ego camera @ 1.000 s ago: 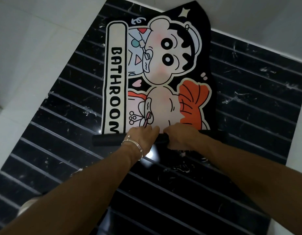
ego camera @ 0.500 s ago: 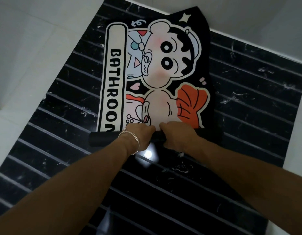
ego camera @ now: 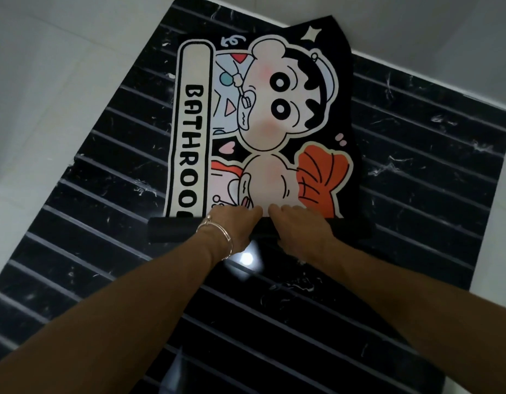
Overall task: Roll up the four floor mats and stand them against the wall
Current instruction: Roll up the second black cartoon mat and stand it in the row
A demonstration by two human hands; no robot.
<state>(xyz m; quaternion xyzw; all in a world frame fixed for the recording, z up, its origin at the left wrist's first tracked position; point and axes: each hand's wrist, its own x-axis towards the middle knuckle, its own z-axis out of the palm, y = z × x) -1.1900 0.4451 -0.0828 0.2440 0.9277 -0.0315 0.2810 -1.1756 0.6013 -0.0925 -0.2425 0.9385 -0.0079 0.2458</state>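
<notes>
Roll [ego camera: 172, 231] has crept up the mat [ego camera: 274, 118] — the last "M" is now covered.
I see left hand [ego camera: 233, 226] and right hand [ego camera: 300, 227] side by side, fingers [ego camera: 250, 214] curled over the roll; the rest lies flat on the striped floor [ego camera: 416, 155].

The black mat [ego camera: 263, 123], printed with a cartoon child and lettering, lay flat beyond the grip. Its near end was wound into a tight black roll [ego camera: 172, 230] sticking out to either side.
</notes>
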